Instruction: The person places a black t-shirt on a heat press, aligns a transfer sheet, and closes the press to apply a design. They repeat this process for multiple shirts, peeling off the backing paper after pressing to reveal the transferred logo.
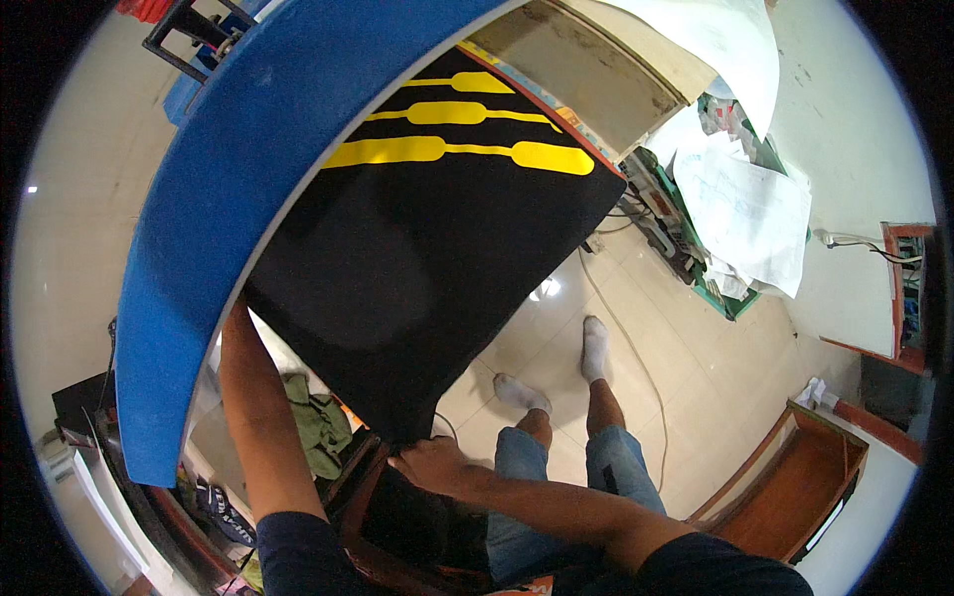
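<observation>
A black cloth [387, 246] with yellow printed bars [447, 112] across its far part lies spread before me. My right hand [431, 463] grips its near corner, where the fabric gathers into folds. On the left, my forearm [257, 417] reaches up to the cloth's left edge. My left hand itself is hidden behind a large blue panel [201, 186] with a pale rim. This panel, bowed by the lens, stands over the cloth's left side and covers part of the yellow bars.
A green crate [717, 302] holding loose papers [745, 216] stands at the right. A cable [632, 335] runs over the tiled floor near my feet. An open wooden drawer [790, 484] is at the lower right. Olive-green fabric [317, 428] lies beside my left forearm.
</observation>
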Demonstrator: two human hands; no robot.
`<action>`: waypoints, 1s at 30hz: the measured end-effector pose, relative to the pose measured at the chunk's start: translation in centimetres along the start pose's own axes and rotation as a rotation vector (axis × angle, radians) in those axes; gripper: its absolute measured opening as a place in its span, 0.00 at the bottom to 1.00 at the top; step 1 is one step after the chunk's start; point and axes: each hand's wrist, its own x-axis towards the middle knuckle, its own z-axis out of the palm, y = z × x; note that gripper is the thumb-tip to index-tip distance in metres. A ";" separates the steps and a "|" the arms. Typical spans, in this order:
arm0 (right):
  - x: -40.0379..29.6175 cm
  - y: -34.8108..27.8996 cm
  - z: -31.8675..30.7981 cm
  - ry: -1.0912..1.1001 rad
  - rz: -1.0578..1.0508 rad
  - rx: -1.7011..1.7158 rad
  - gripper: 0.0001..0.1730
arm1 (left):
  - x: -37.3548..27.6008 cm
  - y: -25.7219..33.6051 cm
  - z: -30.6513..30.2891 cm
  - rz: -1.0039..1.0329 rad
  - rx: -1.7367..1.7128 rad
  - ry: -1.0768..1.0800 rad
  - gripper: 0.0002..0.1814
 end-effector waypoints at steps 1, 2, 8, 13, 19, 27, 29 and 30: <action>-0.3 0.1 -0.4 -0.006 0.026 0.003 0.15 | -0.3 0.5 0.0 -0.029 0.057 0.032 0.40; -0.6 0.8 -1.2 -0.050 0.103 0.050 0.19 | -0.2 0.3 0.1 -0.057 -0.004 0.061 0.33; -5.4 12.3 -14.1 0.668 0.556 0.412 0.26 | -11.9 6.7 -7.4 -0.079 -0.256 -0.148 0.25; -3.6 18.7 -29.7 1.068 0.188 0.528 0.29 | -30.1 18.5 -18.1 -0.058 -0.620 -0.234 0.37; -4.7 26.1 -35.2 0.755 0.175 0.037 0.14 | -45.0 17.1 -19.7 -0.264 0.048 -0.696 0.38; -16.4 29.5 -54.0 1.165 0.390 1.339 0.33 | -44.9 33.0 -21.1 -0.490 -0.328 -0.650 0.20; -17.6 29.0 -58.7 0.964 0.292 1.360 0.29 | -40.9 43.0 -18.5 -0.631 -0.658 -0.662 0.17; -18.4 28.8 -60.1 0.923 0.310 1.268 0.26 | -39.3 47.2 -17.0 -0.562 -0.778 -0.679 0.17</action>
